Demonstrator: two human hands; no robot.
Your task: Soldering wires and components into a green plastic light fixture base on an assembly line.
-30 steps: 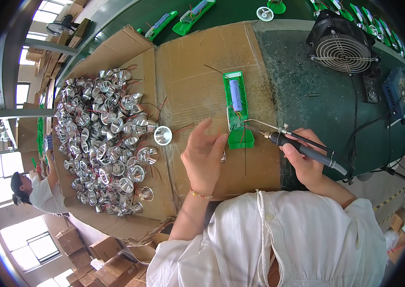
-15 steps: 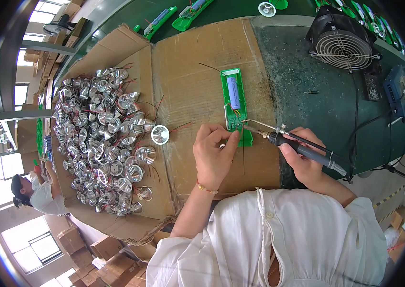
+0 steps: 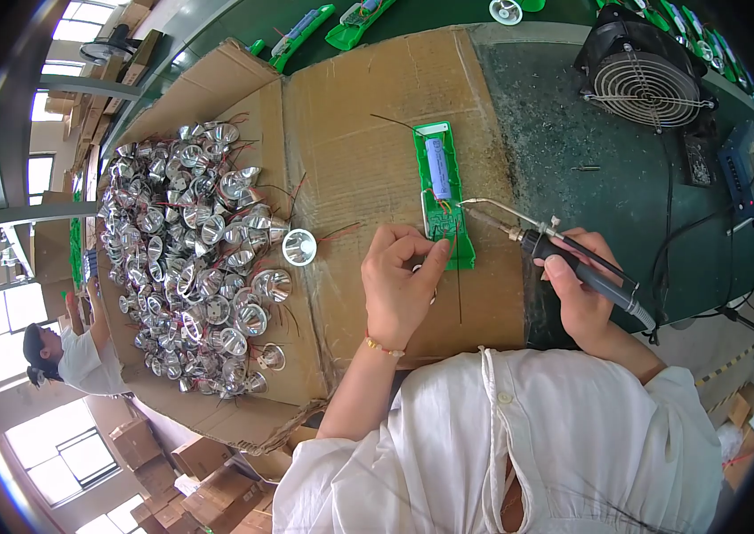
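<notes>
On the cardboard sheet lies a long green plastic housing (image 3: 463, 178) with a purple cylindrical battery (image 3: 436, 167) and a green circuit board (image 3: 443, 221) in it. Thin red and yellow wires join the board near the battery. My left hand (image 3: 403, 271) is pinched closed at the board's lower left edge; what its fingertips hold is hidden. My right hand (image 3: 586, 285) grips a soldering iron (image 3: 572, 262) with a thin metal feed tube (image 3: 510, 209) alongside. The tips of iron and tube are just right of the board, seemingly apart from it. A dark wire hangs below the housing.
Left, a cardboard box (image 3: 217, 84) holds many silver reflector cups (image 3: 212, 231) with wires; one cup (image 3: 299, 247) sits at its right side. A black fan (image 3: 644, 84) and a blue soldering station (image 3: 741, 169) stand right. More green housings (image 3: 301, 36) lie behind. Another person (image 3: 74, 351) is far left.
My right hand has drawn the soldering iron slightly right, and its tip has lifted off the board. The feed tube's end has shifted up. My left hand stays nearly still.
</notes>
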